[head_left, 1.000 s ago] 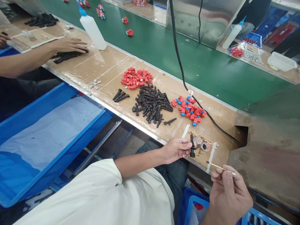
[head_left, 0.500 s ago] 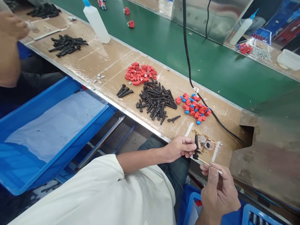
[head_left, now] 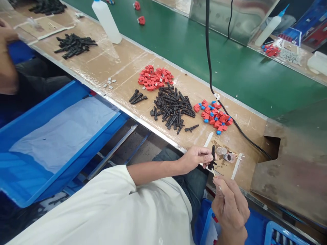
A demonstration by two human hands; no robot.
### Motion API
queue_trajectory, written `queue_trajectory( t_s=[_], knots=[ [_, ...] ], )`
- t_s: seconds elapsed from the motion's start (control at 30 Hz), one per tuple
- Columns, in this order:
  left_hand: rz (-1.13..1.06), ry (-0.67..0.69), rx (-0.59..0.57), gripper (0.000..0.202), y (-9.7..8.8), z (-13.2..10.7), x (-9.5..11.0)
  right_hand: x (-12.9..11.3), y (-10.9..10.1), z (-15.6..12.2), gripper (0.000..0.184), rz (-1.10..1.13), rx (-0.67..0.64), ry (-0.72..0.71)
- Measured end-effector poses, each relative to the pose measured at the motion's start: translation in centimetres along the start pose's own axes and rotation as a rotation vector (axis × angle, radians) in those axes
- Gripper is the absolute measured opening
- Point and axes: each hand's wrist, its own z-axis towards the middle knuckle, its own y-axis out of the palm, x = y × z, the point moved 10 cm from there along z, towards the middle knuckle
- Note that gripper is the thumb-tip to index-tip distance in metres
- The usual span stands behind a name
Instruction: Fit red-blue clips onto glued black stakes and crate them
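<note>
Between the thumb and fingers of my left hand (head_left: 195, 160) is a small black plastic part (head_left: 213, 153), a rod with short side pegs, held roughly upright over the table's front edge. My right hand (head_left: 231, 206) pinches a thin cotton swab (head_left: 214, 173), its upper end at the bottom of the black part; whether they touch I cannot tell. Just beyond stand two small clear cups, one pale (head_left: 221, 151) and one with dark contents (head_left: 229, 157). Several thin sticks (head_left: 237, 155) lie beside the cups.
Piles of black parts (head_left: 173, 105), red pieces (head_left: 155, 77) and red-and-blue pieces (head_left: 214, 115) lie on the table. A black cable (head_left: 237, 127) crosses its right side. A white bottle (head_left: 106, 22) stands farther left, near another person's arm (head_left: 7, 61). A blue bin (head_left: 61, 136) sits below.
My right hand has moved left and turned, bringing the swab's other end up to the lower end of the black part. My left hand keeps its grip. The other person's arm has shifted left.
</note>
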Motion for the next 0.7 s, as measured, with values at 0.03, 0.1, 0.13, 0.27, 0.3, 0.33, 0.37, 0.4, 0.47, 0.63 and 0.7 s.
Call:
queue_trajectory(
  t_s=[0.03,0.1,0.13,0.27,0.3,0.33,0.37,0.4,0.47,0.63,0.7],
  knots=[
    [-0.032,-0.03,-0.001,0.056,0.0,0.0,-0.5,0.5,-0.2,-0.1,0.024,0.04,0.013,0.029],
    [-0.076,-0.069,-0.009,0.056,0.1,-0.1,-1.0,1.8,-0.6,-0.4,0.027,0.114,0.075,0.132],
    [-0.078,-0.072,-0.019,0.056,0.3,-0.2,-1.0,2.5,-0.9,-0.5,0.029,0.147,0.116,0.195],
    [0.081,0.035,-0.071,0.058,0.9,-0.5,0.5,3.7,-0.9,-0.8,0.029,0.181,0.212,0.361],
    [0.148,0.084,-0.074,0.057,0.9,-0.6,1.1,3.6,-0.8,-0.7,0.028,0.158,0.205,0.364],
    [0.211,0.136,-0.069,0.057,0.9,-0.6,1.6,3.3,-0.6,-0.6,0.027,0.124,0.19,0.355],
    [0.267,0.183,-0.056,0.056,0.8,-0.7,2.1,3.0,-0.4,-0.4,0.026,0.082,0.173,0.337],
    [0.31,0.219,-0.04,0.056,0.6,-0.8,2.4,2.7,-0.2,-0.2,0.025,0.041,0.16,0.307],
    [0.349,0.252,-0.012,0.057,0.1,-0.9,2.7,1.9,0.0,0.1,0.025,-0.024,0.149,0.236],
    [0.312,0.232,-0.024,0.056,-0.4,-0.9,2.3,2.3,0.3,-0.4,0.03,0.039,0.188,0.258],
    [0.271,0.224,-0.033,0.053,-0.4,-1.0,2.3,3.2,0.2,-0.9,0.031,0.105,0.232,0.332]
  ],
)
